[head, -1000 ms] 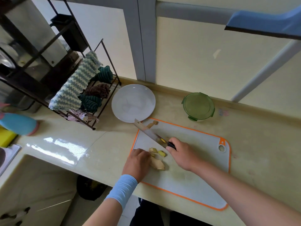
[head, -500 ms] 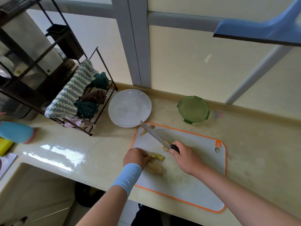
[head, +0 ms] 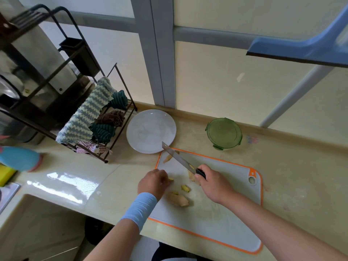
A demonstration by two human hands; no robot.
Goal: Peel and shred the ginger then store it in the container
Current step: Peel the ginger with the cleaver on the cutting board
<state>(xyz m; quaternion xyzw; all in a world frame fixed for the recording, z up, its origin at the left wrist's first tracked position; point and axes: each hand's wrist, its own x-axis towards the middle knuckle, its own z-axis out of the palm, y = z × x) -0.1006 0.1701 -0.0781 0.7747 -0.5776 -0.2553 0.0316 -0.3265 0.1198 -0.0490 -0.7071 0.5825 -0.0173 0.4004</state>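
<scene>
A white cutting board (head: 226,210) with an orange rim lies on the counter. On it rest a large ginger chunk (head: 178,200), a small cut bit (head: 185,188) and a peel strip (head: 168,158) near the far corner. My right hand (head: 213,183) grips the black handle of a knife (head: 177,157), whose blade points up-left toward the plate. My left hand (head: 153,182) pinches a small yellow ginger piece (head: 171,179) at its fingertips. Another ginger piece sits partly hidden under my right hand. A green lidded container (head: 223,133) stands beyond the board.
A white plate (head: 150,131) sits left of the container, touching the board's far corner. A black wire rack (head: 105,121) with cloths stands further left. A sink basin (head: 37,219) lies at the lower left. A blue bottle (head: 19,158) rests beside it.
My left hand let go of the large ginger chunk and drew left with a small piece in its fingertips. The knife shifted slightly; the camera tilted down and closer.
</scene>
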